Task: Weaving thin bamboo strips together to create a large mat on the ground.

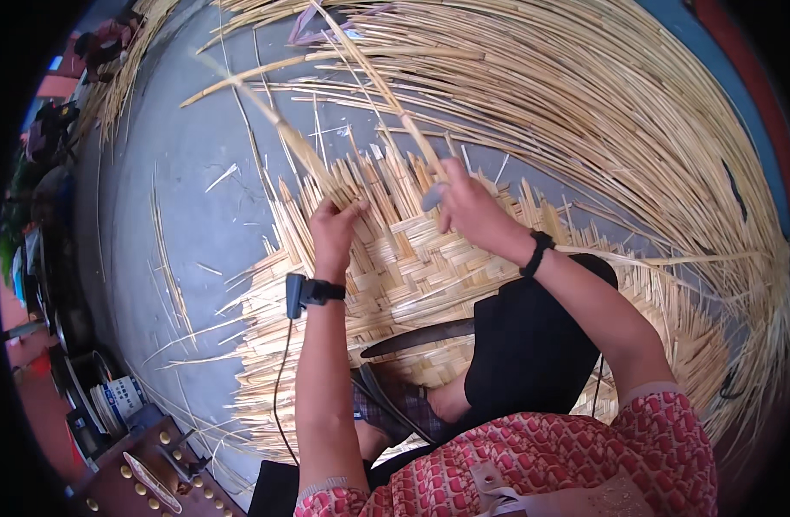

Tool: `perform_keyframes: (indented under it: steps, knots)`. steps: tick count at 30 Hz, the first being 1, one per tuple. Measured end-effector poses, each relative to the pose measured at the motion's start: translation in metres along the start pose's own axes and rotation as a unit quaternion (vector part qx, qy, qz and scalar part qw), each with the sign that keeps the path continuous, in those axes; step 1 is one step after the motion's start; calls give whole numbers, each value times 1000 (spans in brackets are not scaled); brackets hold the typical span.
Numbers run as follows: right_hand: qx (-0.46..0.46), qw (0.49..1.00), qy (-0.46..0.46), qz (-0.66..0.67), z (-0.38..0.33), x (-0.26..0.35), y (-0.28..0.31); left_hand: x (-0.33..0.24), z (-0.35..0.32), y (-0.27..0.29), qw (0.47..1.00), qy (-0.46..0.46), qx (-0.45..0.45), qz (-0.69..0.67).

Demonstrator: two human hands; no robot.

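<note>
A partly woven reed mat (429, 252) lies beneath both hands, its strip ends sticking up unevenly along the far edge. Between the thumb and fingers of my left hand (333, 234) is a pale flattened reed strip (302, 148), slanting up and to the left, its far end blurred. My right hand (474, 207) grips a long reed stalk (391, 100) that runs away toward the top of the view. By the right fingers shows a small rounded grey piece (433, 196); its kind is unclear. A dark curved blade (419, 336) rests on the mat close to my legs.
A large heap of long reeds (550, 77) spreads across the far right. Loose slivers lie on the grey floor (197, 189). At lower left stands a dark red studded box (154, 465) near some booklets (124, 396). Another person (111, 43) is at far left.
</note>
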State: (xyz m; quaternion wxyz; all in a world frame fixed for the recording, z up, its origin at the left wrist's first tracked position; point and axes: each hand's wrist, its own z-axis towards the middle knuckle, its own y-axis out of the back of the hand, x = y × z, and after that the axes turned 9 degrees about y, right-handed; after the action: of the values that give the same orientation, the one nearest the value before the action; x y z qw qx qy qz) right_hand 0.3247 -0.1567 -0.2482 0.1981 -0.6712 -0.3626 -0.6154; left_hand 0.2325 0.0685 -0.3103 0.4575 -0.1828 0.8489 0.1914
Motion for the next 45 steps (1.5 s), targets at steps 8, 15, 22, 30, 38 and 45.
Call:
perform_keyframes:
  steps: [8,15,22,30,38,45]
  knots:
    - [192,958,108,-182,57,-34,-34,9,-26,8,965,-141,30,-218]
    - [243,828,107,-494,71,-15,-39,59,-41,29,947,-152,-272,-70]
    - [161,815,204,-518,61,21,-56,51,-67,102,858,-73,-305,-406]
    - [261,901,218,-270,87,-12,-132,5,-23,128,967,-1,-47,-250]
    - [236,890,281,-272,64,-2,-112,5,2,110,995,38,86,-39]
    - [58,936,263,-228,60,-3,-132,0,29,103,991,86,21,97]
